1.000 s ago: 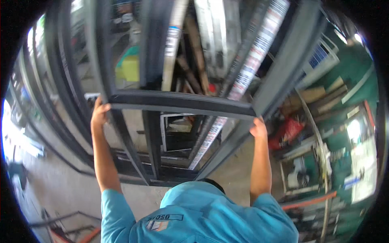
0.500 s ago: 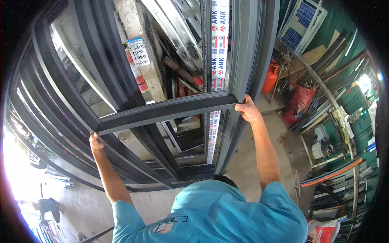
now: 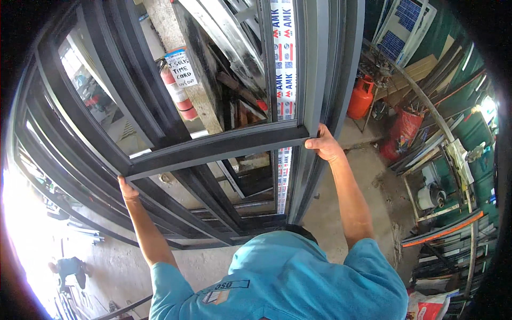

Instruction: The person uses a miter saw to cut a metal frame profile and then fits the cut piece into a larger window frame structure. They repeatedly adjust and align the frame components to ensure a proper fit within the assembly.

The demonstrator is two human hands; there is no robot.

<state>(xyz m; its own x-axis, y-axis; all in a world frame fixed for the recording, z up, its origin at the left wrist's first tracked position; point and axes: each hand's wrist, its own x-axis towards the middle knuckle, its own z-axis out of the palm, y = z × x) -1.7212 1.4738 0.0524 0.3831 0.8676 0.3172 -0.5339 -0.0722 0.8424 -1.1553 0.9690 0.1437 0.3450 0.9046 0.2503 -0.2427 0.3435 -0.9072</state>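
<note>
A dark grey metal frame, like a window or door frame, stands before me, its crossbar running from my left to my right. At the bar's left corner my left hand is closed around the edge, mostly hidden past the fingertips. The right corner is in my right hand, thumb lying on the near face and fingers behind the upright. Other dark frames stand close behind and beside it. Through its opening a strip of printed white protective film shows on a profile.
A red fire extinguisher and a handwritten sign are beyond the frames, by a concrete post. On the right are an orange-red gas cylinder, a red sack and racks of metal lengths. Another person is at far lower left.
The held frame has shifted slightly left against the background, and more of the fire extinguisher shows through it. Both hands keep their grip at the same corners.
</note>
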